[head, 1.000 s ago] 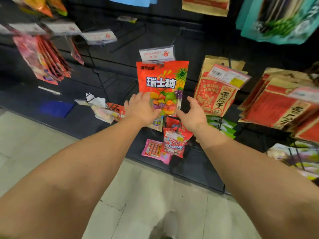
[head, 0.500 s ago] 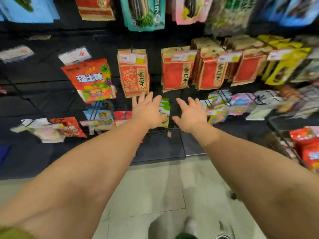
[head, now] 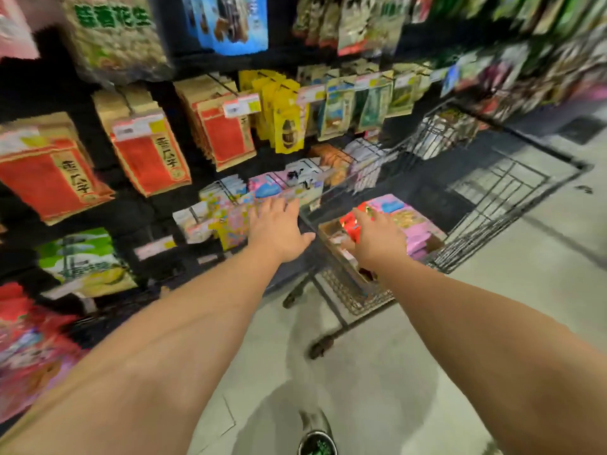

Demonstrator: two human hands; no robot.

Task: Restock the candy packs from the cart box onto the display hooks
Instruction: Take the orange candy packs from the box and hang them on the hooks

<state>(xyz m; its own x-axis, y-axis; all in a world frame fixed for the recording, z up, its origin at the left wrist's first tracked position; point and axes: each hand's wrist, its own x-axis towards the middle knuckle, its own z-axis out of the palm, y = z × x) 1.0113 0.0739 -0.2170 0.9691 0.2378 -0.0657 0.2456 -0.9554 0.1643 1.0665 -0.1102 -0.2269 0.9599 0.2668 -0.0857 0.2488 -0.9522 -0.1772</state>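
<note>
Both hands were empty, fingers spread wide. The right hand (head: pixel 377 239) reached over the cardboard box (head: pixel 331 233) in the wire cart (head: pixel 492 205), just above the red candy packs (head: pixel 353 223); the left hand (head: pixel 279 229) hovered beside the cart's near rim. A clean pick, I judged, meant pinching one pack by its top edge. The cart stood close against the display hooks (head: pixel 230 90), with open floor (head: pixel 525 290) to its right.
</note>
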